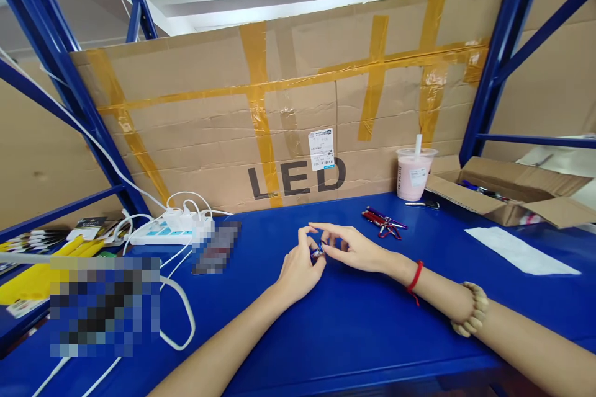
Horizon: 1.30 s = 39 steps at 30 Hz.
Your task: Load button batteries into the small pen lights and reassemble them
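Above the blue tabletop, my two hands meet near the middle. My left hand is closed around a small shiny blue object, mostly hidden by the fingers, so its kind does not show. From the right, my right hand pinches at a thin dark part on the upper side of the same object. Beyond the right hand lies a small group of slim red and purple metallic pieces, some with looped, star-like ends.
A pink drink cup with a straw stands at the back, near a key. An open cardboard box and a white sheet lie right. Left are a power strip, cables and a blurred phone-like slab. Taped cardboard closes the back.
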Motion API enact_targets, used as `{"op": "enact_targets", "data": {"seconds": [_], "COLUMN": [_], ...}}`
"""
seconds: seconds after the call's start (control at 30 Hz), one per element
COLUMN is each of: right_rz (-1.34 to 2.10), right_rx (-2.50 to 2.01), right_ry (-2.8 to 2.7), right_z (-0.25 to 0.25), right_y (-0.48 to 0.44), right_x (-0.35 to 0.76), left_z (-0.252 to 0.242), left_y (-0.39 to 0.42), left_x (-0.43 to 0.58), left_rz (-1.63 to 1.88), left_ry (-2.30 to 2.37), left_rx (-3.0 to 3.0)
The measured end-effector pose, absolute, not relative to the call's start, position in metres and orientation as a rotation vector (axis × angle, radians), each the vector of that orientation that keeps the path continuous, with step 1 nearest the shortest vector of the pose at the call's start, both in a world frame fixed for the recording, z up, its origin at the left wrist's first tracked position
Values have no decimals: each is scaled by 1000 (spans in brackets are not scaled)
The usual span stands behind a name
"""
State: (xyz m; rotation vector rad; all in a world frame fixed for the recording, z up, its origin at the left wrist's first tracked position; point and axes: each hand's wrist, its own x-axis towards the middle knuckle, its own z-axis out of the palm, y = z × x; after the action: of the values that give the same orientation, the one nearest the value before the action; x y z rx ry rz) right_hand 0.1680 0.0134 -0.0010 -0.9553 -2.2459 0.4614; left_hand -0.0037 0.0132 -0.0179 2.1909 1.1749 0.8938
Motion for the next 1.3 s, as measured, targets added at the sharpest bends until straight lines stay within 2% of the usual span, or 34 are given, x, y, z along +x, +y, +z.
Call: {"op": "enact_targets", "data": {"seconds": [0.13,0.23,0.47,0.67,0.93,1.1,1.3], "right_rz": [692,701,401,163,90,51,-183], "right_rx": [-942,-961,-948,-1190,-1299,-1270,-1535], "right_ry": [-2259,-2289,-2441,-2405,-2478,-2518,-2434], "right_z": [2,3,-2,6,6,7,12], "right_y": [11,9,13,15,19,19,20], "right_x": [166,165,170,181,186,187,191], "left_z": [-19,-18,-17,-22,-17,-13,-13], "left_y": [11,11,11,17,12,8,9], "left_x": [-3,-2,-1,-2,-4,-3,-4], "left_rz": [820,803,872,1054,800,672,701], "left_ry": [1256,1342,1419,1321,1276,1422,1446], "left_rx": [2277,2282,2183,2092,2379,2451,2452]}}
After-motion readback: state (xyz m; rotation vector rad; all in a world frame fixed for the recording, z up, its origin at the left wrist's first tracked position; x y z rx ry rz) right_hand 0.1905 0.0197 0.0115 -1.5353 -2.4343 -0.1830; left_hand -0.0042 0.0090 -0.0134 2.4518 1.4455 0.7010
